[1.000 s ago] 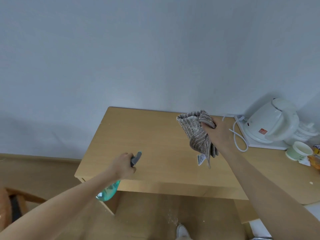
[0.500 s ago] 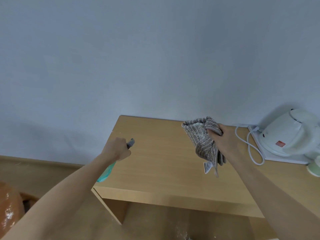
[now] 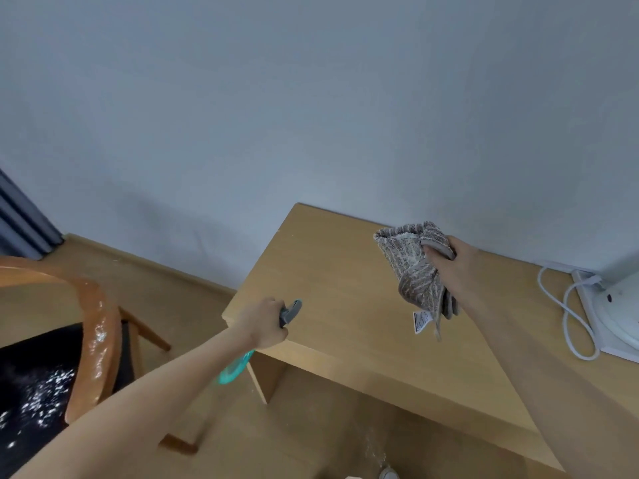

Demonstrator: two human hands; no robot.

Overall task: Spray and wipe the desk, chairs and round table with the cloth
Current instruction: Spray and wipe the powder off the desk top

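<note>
A light wooden desk (image 3: 332, 292) stands against the grey wall. My left hand (image 3: 262, 326) grips a spray bottle (image 3: 288, 311) with a grey nozzle and teal body, held over the desk's front left corner, nozzle pointing across the top. My right hand (image 3: 453, 267) holds a bunched grey striped cloth (image 3: 411, 264) in the air above the middle of the desk; its white label hangs down. A chair (image 3: 93, 326) with an orange wooden back and a black seat stands at the left.
A white kettle base (image 3: 608, 316) with a looped white cord (image 3: 567, 319) sits on the desk at the right edge. Wooden floor runs under and left of the desk. A dark curtain (image 3: 20, 223) hangs at the far left.
The view has swung left: the desk now sits further right and the chair has come into sight. Both hands keep their hold, with the bottle still over the desk's left corner.
</note>
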